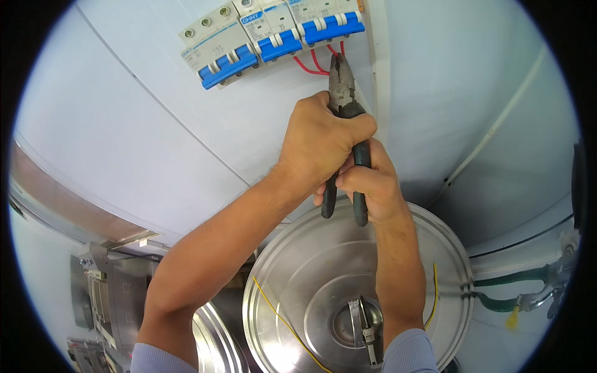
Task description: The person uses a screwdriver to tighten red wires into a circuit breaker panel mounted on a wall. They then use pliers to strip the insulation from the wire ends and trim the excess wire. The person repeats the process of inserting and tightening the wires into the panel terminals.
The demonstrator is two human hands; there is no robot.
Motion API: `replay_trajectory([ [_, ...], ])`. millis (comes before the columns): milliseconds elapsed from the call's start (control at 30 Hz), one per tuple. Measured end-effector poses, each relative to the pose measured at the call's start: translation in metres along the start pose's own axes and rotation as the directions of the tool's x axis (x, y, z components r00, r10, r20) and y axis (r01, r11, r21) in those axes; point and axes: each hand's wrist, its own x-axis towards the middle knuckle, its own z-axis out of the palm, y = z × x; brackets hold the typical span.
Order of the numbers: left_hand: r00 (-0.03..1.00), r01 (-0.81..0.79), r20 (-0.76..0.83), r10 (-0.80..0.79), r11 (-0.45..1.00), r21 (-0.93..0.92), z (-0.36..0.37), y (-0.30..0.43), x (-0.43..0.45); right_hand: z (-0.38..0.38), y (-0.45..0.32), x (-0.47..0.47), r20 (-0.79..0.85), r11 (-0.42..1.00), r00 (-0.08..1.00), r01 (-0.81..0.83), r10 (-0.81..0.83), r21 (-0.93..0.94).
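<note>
My left hand (322,133) is wrapped around the upper part of the dark handles of combination pliers (343,84), close below the jaws. Lower down, my right hand (380,186) grips the same handles. The jaws point up toward several red wires (315,63) that come out beneath a row of circuit breakers (280,39) with blue levers. Two of the wires run down to the nose of the pliers, and two more bend in toward it from the left. Whether the jaws bite on a wire cannot be made out.
Below my hands is a large round metal lid (298,261) with a handle (357,321), a slim tool (369,340) and a yellow wire (289,326) on it. A green hose (503,305) is at the right. Metal equipment (123,298) stands lower left. White trunking (378,70) runs down the wall.
</note>
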Motion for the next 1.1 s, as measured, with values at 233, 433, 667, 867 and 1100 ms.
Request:
replay_trajectory([
  [233,0.998,0.002,-0.055,-0.006,0.997,-0.071,0.006,0.0,-0.004,0.005,-0.016,-0.005,-0.002,0.995,0.999,-0.052,0.052,-0.087],
  [433,0.997,0.08,-0.005,-0.082,0.985,-0.154,0.002,0.012,-0.015,0.025,-0.034,-0.012,-0.052,0.982,0.995,-0.096,0.089,-0.162],
  [667,0.993,0.094,0.09,-0.076,0.969,-0.229,-0.009,0.008,-0.011,0.023,-0.032,-0.008,-0.018,0.993,0.995,-0.098,0.097,-0.062],
  [867,0.979,-0.183,-0.151,0.137,0.917,-0.355,-0.015,-0.062,0.004,0.028,-0.036,-0.01,-0.055,0.982,0.983,-0.171,0.176,0.083],
  [1100,0.95,-0.006,0.188,0.249,0.618,-0.786,0.024,-0.104,0.029,0.032,-0.053,-0.009,-0.006,0.971,0.975,-0.22,0.222,0.097],
])
